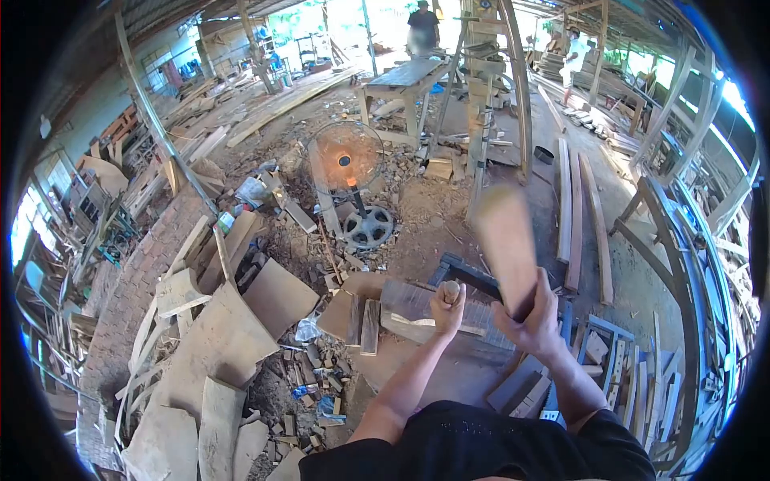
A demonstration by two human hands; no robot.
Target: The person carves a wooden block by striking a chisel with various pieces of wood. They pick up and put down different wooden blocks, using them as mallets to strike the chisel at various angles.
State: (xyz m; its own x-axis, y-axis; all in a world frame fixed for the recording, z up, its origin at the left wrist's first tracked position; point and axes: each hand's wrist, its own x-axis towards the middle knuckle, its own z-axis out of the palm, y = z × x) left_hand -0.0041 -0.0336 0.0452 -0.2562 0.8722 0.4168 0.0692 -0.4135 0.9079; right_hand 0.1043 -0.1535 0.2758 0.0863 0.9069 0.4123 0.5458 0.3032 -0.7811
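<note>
My left hand point(447, 311) is closed in a fist around an upright tool with a round wooden handle end, which looks like a chisel point(452, 287). Its blade is hidden. Beneath that fist lies a thick brown wooden beam point(405, 298) with a pale, freshly cut strip along it. In my right hand point(532, 319) is a wooden mallet point(507, 228), a broad paddle-shaped block. It is raised up and away from the chisel, its upper end smeared by motion. Two short dark wood blocks point(369, 327) stand at the beam's left end.
A pedestal fan point(346, 160) stands ahead on debris-strewn ground. Large wood offcuts point(204, 345) pile up at left. Long planks point(576, 220) and a metal frame point(686, 240) lie to the right. Farther off are a workbench point(405, 74), a person point(423, 30) and another person point(574, 58).
</note>
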